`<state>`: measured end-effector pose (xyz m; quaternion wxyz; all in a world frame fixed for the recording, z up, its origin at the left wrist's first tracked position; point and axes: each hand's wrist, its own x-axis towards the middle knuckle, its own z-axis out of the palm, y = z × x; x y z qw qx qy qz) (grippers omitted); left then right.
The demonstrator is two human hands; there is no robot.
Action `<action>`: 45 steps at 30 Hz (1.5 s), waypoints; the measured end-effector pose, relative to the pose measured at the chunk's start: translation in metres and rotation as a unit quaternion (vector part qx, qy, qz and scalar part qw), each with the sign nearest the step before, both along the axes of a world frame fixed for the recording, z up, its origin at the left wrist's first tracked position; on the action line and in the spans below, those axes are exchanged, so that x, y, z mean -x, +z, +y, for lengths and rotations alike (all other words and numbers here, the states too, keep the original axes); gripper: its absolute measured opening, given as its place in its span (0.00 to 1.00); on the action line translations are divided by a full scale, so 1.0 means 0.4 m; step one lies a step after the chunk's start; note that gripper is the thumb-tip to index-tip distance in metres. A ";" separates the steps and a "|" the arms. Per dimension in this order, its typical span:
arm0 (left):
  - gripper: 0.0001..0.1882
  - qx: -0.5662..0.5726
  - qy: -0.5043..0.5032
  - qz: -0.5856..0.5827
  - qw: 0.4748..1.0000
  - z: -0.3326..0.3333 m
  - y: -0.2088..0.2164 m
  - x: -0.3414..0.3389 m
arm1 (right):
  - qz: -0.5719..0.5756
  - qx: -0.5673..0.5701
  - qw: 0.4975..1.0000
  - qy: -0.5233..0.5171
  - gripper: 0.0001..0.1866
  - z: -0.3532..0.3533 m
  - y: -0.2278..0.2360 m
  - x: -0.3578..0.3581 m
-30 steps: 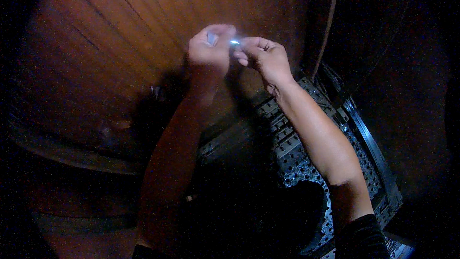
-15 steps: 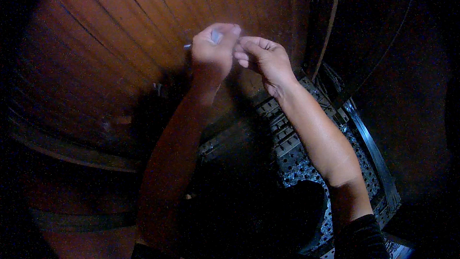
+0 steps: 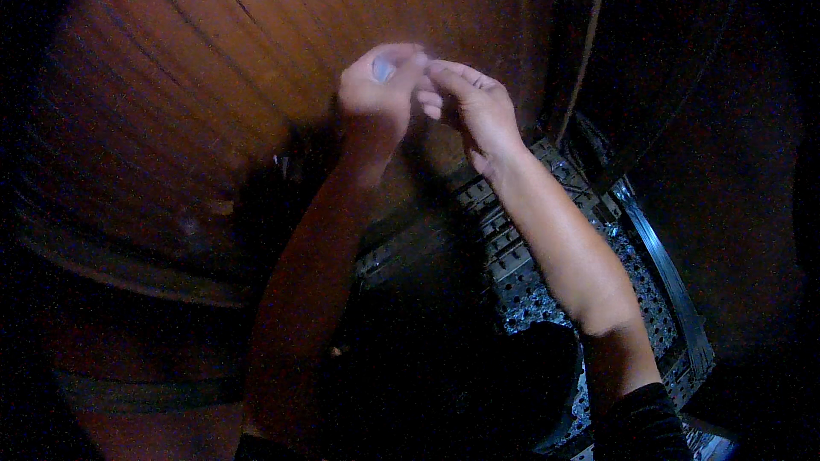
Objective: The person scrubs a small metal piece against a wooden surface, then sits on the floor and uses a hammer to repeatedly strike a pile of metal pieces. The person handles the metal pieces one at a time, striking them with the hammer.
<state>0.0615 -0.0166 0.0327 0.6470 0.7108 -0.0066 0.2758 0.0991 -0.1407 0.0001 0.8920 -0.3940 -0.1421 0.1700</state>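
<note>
My left hand (image 3: 373, 98) is raised in front of an orange-brown curved surface, its fingers closed round a small pale bluish object (image 3: 383, 69). Most of that object is covered by the palm and fingers, so its kind does not show. Close on the right, my right hand (image 3: 489, 111) has thumb and forefinger pinched together at the left hand's fingertips. Anything in that pinch is too small and blurred to make out. The two sets of fingertips meet or nearly meet.
The orange-brown surface (image 3: 171, 77) with dark, roughly parallel lines fills the upper left. Beneath my right forearm lies a perforated metal grating (image 3: 534, 290), with a shiny metal rail (image 3: 658, 248) along its right side. A thin curved strip (image 3: 587, 51) rises at upper right. Deep shadow hides much else.
Both hands stay almost in place, with small finger movements. The right fingertips have come closer to the left ones. A small pale end beside the left hand no longer shows.
</note>
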 end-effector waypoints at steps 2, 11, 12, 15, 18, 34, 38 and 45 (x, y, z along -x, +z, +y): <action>0.26 -0.047 0.038 -0.029 0.998 0.041 -0.032 0.001 | -0.009 0.006 1.000 -0.028 0.12 0.005 0.001 0.014; 0.47 -0.161 -0.025 0.041 0.986 0.005 -0.060 0.135 | -0.152 0.095 0.978 0.104 0.15 -0.087 0.037 0.086; 0.47 -0.144 -0.033 0.036 0.988 0.001 -0.070 0.130 | -0.168 0.125 0.974 0.089 0.14 -0.088 0.037 0.088; 0.47 -0.093 -0.057 0.019 0.994 -0.014 -0.089 0.121 | -0.197 0.160 0.965 0.072 0.13 -0.094 0.024 0.074; 0.46 -0.121 -0.054 0.041 0.990 -0.018 -0.096 0.117 | -0.179 0.149 0.969 0.077 0.12 -0.101 0.022 0.075; 0.24 -0.196 0.089 0.044 0.976 -0.068 0.013 0.138 | -0.126 0.118 0.983 -0.061 0.10 -0.070 -0.032 -0.017; 0.24 -0.189 0.161 -0.073 0.966 -0.025 0.014 0.086 | -0.123 0.088 0.988 -0.023 0.09 -0.019 -0.031 -0.044; 0.23 -0.168 0.194 -0.047 0.965 -0.017 0.056 0.056 | -0.068 0.082 0.994 -0.005 0.08 0.039 -0.019 -0.066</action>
